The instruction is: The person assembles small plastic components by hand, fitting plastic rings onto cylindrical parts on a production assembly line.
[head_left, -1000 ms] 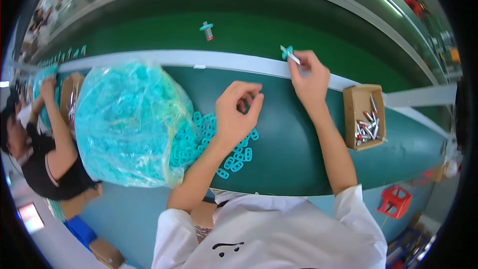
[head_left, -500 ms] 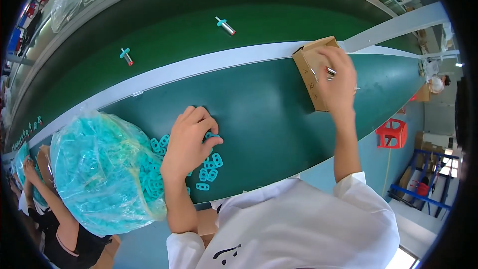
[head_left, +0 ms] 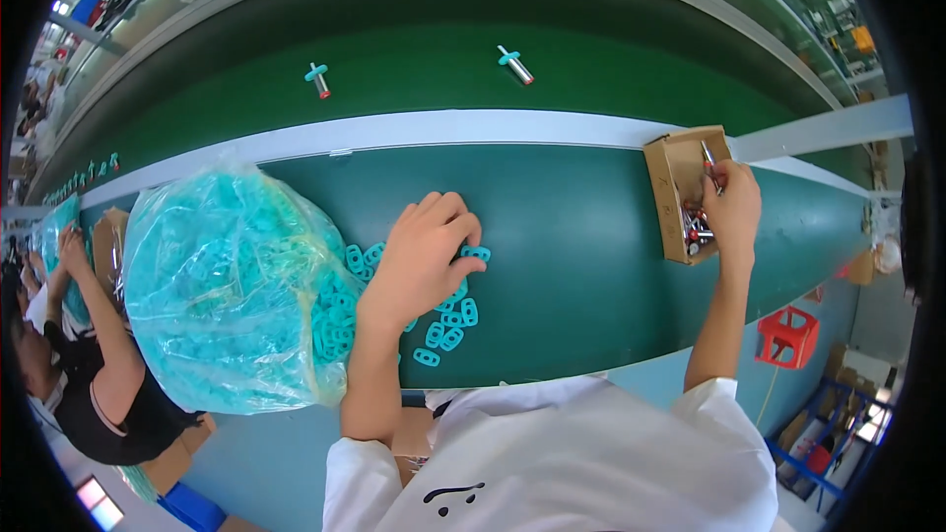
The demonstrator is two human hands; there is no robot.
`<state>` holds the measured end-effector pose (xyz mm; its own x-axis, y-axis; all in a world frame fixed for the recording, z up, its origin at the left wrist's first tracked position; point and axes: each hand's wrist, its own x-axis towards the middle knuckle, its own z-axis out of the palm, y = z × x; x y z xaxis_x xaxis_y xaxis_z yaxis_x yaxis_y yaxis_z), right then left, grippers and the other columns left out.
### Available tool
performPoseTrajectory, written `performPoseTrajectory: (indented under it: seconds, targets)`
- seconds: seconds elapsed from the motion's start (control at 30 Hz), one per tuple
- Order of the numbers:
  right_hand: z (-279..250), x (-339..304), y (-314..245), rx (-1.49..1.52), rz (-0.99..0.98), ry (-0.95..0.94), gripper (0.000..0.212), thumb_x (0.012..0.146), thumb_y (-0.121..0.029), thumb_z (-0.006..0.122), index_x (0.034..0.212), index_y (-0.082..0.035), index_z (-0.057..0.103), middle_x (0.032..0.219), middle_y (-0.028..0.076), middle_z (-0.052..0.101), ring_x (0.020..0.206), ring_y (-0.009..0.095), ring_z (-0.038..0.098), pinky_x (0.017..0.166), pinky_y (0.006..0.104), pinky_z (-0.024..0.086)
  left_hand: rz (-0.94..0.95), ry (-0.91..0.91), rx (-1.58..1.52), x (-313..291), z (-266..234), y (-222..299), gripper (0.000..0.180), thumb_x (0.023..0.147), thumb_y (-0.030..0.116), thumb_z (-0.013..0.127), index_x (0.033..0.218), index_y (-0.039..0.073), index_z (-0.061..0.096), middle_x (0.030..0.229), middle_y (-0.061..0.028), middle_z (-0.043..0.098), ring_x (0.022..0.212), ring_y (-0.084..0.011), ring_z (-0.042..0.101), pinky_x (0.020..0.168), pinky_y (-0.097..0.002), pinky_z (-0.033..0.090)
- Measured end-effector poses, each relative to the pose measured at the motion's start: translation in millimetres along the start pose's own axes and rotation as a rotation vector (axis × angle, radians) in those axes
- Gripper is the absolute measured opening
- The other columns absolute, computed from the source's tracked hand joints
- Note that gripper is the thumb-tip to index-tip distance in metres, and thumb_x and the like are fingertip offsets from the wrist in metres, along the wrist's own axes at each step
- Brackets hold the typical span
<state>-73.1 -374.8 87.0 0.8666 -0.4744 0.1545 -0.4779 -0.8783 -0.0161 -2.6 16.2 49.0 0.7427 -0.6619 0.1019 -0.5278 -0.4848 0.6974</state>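
Observation:
My left hand [head_left: 419, 261] rests low over the table. Its thumb and index finger are closed round a small turquoise plastic piece with holes [head_left: 477, 254]. More turquoise pieces [head_left: 451, 338] lie loose beneath and beside the palm. At the right, my right hand [head_left: 738, 212] is over the near side of a cardboard box [head_left: 668, 205]. Its fingertips pinch a slim silver metal cylinder [head_left: 710, 169] with a red part, held tilted above the box. Several similar silver and red cylinders [head_left: 696, 227] lie inside. The other fingers of this hand are partly hidden.
A large clear bag of turquoise pieces [head_left: 222, 286] stands left of my left hand. Beyond a pale rail [head_left: 473, 126], two assembled cylinders [head_left: 318, 80] lie on the green belt [head_left: 414, 69]. A co-worker [head_left: 108, 365] sits at the left. A red stool [head_left: 788, 335] stands at the right.
The view has shifted, moving the scene within the picture. My right hand has moved from across the box to its near right side, with a cylinder in its fingertips. The left hand keeps its pinch.

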Motion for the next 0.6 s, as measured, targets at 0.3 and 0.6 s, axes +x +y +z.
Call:
performPoseTrajectory:
  seconds: [0.3,0.6]
  targets:
    - [4.3,-34.5,-157.2,1.041,-0.41,-0.317,0.021,0.088,-0.009,0.075,0.104,-0.002,0.064,0.08,0.005,0.068,0.067,0.008,0.062,0.064,0.0224,0.05,-0.258,0.257,-0.301,4.2,20.5,1.4,0.028,0.079,0.0,0.079,0.084,0.005,0.052,0.071,-0.0046,0.055,0.053,-0.0101,0.049,0.051,-0.0245,0.039]
    - [72.3,-42.7,-204.7,1.509,-0.263,-0.33,0.023,0.091,0.002,0.068,0.114,0.002,0.064,0.103,0.01,0.07,0.084,0.01,0.066,0.07,0.022,0.053,-0.425,0.607,-0.738,16.6,28.2,-18.8,0.009,0.089,-0.002,0.069,0.095,-0.001,0.062,0.082,-0.0044,0.067,0.071,-0.0086,0.065,0.06,-0.0209,0.051]
